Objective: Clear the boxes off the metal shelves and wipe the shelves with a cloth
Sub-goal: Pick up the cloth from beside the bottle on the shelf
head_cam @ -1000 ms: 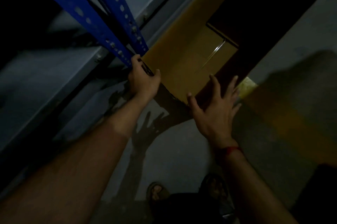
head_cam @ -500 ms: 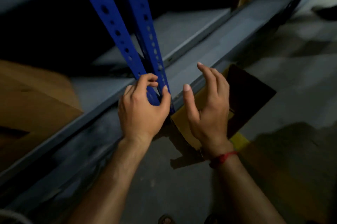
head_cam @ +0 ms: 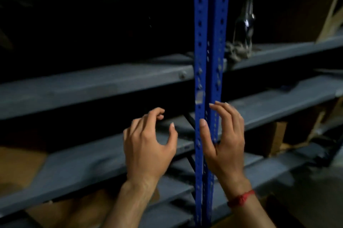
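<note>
Both grips empty before the shelves, part way through clearing.

The left grip (head_cam: pixel 148 146) is raised with fingers loosely curled round nothing. The right grip (head_cam: pixel 225 140) is likewise half open and empty, held in front of the blue upright (head_cam: pixel 199 23); whether it touches the post I cannot tell. Behind them run the grey shelves (head_cam: pixel 92 82). The cloth (head_cam: pixel 239 53) lies bunched on the upper tier just right of the upright, beside a bottle (head_cam: pixel 245 19). A left box (head_cam: pixel 18 166) sits on a lower tier, and a right box (head_cam: pixel 275 138) sits under the right-hand tier. Clearing looks unfinished. The next move probably calls for a two-handed reach down to a box, or up past the post for the cloth.
</note>
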`<state>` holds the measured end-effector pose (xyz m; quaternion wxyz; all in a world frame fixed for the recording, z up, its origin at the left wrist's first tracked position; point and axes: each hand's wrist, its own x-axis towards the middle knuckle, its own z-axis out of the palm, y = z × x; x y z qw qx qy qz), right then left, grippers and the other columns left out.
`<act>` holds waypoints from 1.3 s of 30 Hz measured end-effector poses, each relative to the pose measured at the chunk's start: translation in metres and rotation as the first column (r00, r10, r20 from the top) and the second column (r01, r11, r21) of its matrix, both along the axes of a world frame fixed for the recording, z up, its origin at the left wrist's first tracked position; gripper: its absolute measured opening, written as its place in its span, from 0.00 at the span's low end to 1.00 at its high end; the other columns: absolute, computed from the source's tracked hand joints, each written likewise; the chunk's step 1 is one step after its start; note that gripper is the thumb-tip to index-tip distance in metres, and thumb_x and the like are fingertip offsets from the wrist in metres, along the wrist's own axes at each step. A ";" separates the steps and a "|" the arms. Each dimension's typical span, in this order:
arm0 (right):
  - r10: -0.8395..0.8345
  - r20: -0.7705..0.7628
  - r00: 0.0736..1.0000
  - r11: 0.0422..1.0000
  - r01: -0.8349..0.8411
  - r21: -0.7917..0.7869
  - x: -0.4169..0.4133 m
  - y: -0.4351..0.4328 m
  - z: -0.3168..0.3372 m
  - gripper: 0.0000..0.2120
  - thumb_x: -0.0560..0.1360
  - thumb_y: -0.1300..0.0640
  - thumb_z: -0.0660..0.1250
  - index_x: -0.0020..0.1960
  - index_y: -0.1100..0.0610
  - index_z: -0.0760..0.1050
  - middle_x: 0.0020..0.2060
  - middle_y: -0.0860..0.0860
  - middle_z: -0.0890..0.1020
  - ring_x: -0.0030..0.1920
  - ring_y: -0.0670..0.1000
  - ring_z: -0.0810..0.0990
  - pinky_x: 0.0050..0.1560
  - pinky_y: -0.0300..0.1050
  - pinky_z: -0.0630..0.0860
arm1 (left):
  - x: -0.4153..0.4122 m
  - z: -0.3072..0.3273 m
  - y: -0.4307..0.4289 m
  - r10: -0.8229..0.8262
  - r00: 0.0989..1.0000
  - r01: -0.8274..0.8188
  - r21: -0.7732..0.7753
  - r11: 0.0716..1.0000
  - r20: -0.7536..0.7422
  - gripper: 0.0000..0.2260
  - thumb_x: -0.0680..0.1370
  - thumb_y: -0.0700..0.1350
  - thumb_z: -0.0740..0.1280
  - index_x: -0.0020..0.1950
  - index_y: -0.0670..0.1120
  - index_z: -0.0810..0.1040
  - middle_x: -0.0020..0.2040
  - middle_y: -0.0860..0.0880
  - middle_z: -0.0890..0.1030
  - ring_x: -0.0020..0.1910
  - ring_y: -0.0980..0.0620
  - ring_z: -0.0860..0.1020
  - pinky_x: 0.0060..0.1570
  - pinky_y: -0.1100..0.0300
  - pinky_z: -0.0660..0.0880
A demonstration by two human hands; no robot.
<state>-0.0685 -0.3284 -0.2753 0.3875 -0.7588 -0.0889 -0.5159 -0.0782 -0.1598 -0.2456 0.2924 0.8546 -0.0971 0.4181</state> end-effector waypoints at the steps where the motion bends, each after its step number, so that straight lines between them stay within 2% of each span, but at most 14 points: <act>1: 0.015 0.021 1.000 1.000 -0.015 0.002 0.001 0.007 0.018 0.19 0.79 0.51 0.65 0.64 0.61 0.76 0.63 0.56 0.77 0.68 0.56 0.72 0.69 0.52 0.69 | -0.002 0.017 0.009 0.027 1.000 -0.027 0.000 1.000 -0.009 0.16 0.74 0.54 0.68 0.60 0.53 0.77 0.52 0.58 0.81 0.53 0.51 0.78 0.53 0.53 0.70; 7: 0.040 0.063 0.997 0.999 -0.039 -0.019 0.007 0.030 0.070 0.19 0.78 0.49 0.65 0.63 0.60 0.76 0.63 0.52 0.76 0.69 0.52 0.70 0.70 0.48 0.69 | 0.004 0.068 0.046 0.108 0.992 -0.108 0.003 0.994 0.064 0.15 0.74 0.54 0.68 0.60 0.53 0.77 0.54 0.57 0.81 0.55 0.50 0.78 0.52 0.57 0.65; 15: -0.013 0.064 0.998 0.998 0.018 -0.067 0.009 0.032 0.087 0.17 0.79 0.49 0.66 0.62 0.58 0.77 0.62 0.50 0.76 0.69 0.51 0.70 0.69 0.51 0.71 | 0.021 0.082 0.049 0.080 0.993 -0.080 0.004 0.997 0.092 0.16 0.74 0.54 0.67 0.60 0.50 0.77 0.55 0.52 0.82 0.56 0.47 0.76 0.53 0.49 0.67; 22: 0.007 0.085 0.996 0.995 0.001 -0.095 0.023 0.048 0.124 0.17 0.79 0.50 0.66 0.64 0.58 0.76 0.63 0.50 0.77 0.69 0.51 0.71 0.69 0.47 0.70 | 0.039 0.116 0.056 0.121 0.992 -0.121 -0.023 0.992 0.023 0.27 0.72 0.59 0.65 0.69 0.51 0.71 0.65 0.46 0.74 0.64 0.42 0.69 0.59 0.41 0.64; 26: 0.059 0.095 0.994 0.995 -0.051 -0.087 0.037 0.070 0.152 0.18 0.79 0.49 0.65 0.65 0.57 0.75 0.62 0.49 0.77 0.68 0.49 0.72 0.69 0.45 0.70 | 0.049 0.137 0.083 0.156 0.987 -0.156 -0.020 0.988 0.033 0.30 0.72 0.61 0.64 0.71 0.51 0.69 0.67 0.46 0.72 0.67 0.42 0.67 0.62 0.39 0.63; 31: 0.142 0.075 0.987 0.986 -0.135 -0.093 0.059 0.103 0.179 0.20 0.80 0.46 0.64 0.67 0.56 0.73 0.64 0.48 0.76 0.70 0.50 0.71 0.68 0.49 0.71 | 0.062 0.155 0.117 0.248 0.969 -0.248 0.042 0.968 0.013 0.34 0.74 0.66 0.60 0.77 0.52 0.63 0.75 0.44 0.68 0.75 0.40 0.62 0.70 0.32 0.55; 34: 0.180 0.060 0.982 0.978 -0.172 -0.121 0.074 0.121 0.190 0.22 0.80 0.45 0.63 0.68 0.56 0.72 0.65 0.49 0.75 0.72 0.49 0.69 0.70 0.47 0.69 | 0.068 0.161 0.131 0.275 0.961 -0.273 0.082 0.959 -0.018 0.36 0.76 0.69 0.56 0.80 0.54 0.57 0.79 0.43 0.61 0.80 0.40 0.54 0.73 0.31 0.47; 37: 0.213 0.047 0.976 0.967 -0.204 -0.153 0.089 0.134 0.196 0.22 0.80 0.44 0.62 0.69 0.55 0.71 0.66 0.49 0.75 0.72 0.48 0.68 0.70 0.45 0.68 | 0.075 0.162 0.140 0.290 0.955 -0.283 0.097 0.954 -0.067 0.37 0.77 0.71 0.54 0.82 0.56 0.51 0.82 0.44 0.54 0.81 0.41 0.45 0.73 0.30 0.39; 39: 0.226 0.049 0.973 0.963 -0.215 -0.164 0.098 0.135 0.197 0.22 0.80 0.44 0.62 0.69 0.55 0.71 0.65 0.49 0.75 0.71 0.49 0.70 0.69 0.47 0.70 | 0.079 0.163 0.138 0.296 0.953 -0.288 0.104 0.952 -0.072 0.37 0.77 0.72 0.52 0.82 0.56 0.50 0.82 0.44 0.53 0.81 0.40 0.44 0.72 0.30 0.37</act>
